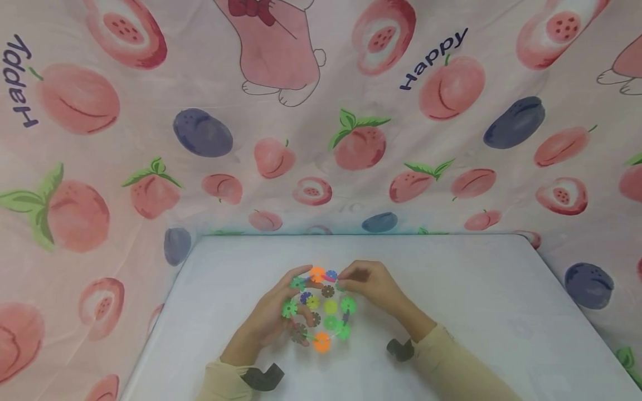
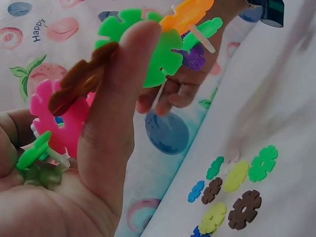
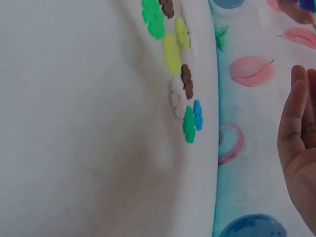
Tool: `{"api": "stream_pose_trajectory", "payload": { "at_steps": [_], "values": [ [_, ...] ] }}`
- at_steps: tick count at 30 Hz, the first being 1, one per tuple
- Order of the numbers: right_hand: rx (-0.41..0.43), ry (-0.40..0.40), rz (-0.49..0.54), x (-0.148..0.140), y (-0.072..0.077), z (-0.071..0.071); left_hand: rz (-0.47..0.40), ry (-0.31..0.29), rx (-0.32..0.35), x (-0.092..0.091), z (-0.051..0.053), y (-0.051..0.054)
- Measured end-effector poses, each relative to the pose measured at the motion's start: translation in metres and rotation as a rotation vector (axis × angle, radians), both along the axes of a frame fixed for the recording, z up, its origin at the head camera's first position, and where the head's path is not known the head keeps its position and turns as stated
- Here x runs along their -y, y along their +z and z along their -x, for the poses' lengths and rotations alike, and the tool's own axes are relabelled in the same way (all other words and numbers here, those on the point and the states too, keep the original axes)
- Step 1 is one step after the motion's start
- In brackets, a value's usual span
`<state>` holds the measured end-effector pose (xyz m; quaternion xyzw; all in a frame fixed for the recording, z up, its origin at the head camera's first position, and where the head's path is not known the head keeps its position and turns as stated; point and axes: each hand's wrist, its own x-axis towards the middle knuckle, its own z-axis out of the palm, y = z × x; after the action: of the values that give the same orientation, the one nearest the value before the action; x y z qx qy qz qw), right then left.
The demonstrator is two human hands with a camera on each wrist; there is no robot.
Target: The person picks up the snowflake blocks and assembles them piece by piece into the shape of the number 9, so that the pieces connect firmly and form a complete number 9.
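Observation:
A ring of interlocked plastic snowflake discs (image 1: 322, 342), in orange, green, brown, pink and other colours, is held up over the white table. My left hand (image 1: 271, 312) grips its left side; in the left wrist view the thumb (image 2: 118, 108) lies across a green disc (image 2: 165, 59), beside brown and pink discs. At the ring's upper right, the thumb and forefinger of my right hand (image 1: 373, 284) pinch its edge near a green and a blue disc. The fingertips partly cover that disc. The right wrist view shows the ring barely, at its top right corner.
Several loose snowflake discs lie on the table (image 1: 451, 312), seen through the ring: yellow (image 2: 237, 176), brown (image 2: 244, 210), green (image 2: 263, 163) and blue (image 2: 196, 191) among them. A fruit-printed cloth (image 1: 311, 139) hangs behind and beside the table. Black wrist mounts (image 1: 263, 379) sit at both sleeves.

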<state>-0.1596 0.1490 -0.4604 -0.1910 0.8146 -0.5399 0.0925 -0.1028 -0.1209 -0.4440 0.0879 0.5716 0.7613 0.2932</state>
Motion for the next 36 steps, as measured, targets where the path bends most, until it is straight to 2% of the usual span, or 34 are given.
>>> {"api": "stream_pose_trajectory", "payload": {
  "at_steps": [6, 13, 18, 24, 30, 36],
  "values": [
    [0.046, -0.037, -0.100, 0.001, -0.011, 0.008, -0.028, -0.008, 0.008, 0.000, 0.000, 0.000],
    [0.106, -0.074, -0.297, 0.006, -0.029, 0.018, -0.059, -0.030, 0.012, -0.002, -0.001, 0.002],
    [0.102, -0.057, -0.382, 0.011, -0.034, 0.024, -0.074, -0.044, 0.000, -0.003, -0.001, 0.003],
    [0.076, -0.004, -0.541, 0.015, -0.037, 0.030, -0.066, -0.043, -0.020, -0.003, -0.001, 0.003],
    [-0.025, -0.005, -0.561, 0.016, -0.038, 0.031, -0.068, -0.043, -0.013, -0.003, -0.001, 0.002],
    [-0.017, -0.032, -0.552, 0.016, -0.039, 0.030, -0.070, -0.047, -0.009, -0.003, -0.001, 0.002]
  ]
}}
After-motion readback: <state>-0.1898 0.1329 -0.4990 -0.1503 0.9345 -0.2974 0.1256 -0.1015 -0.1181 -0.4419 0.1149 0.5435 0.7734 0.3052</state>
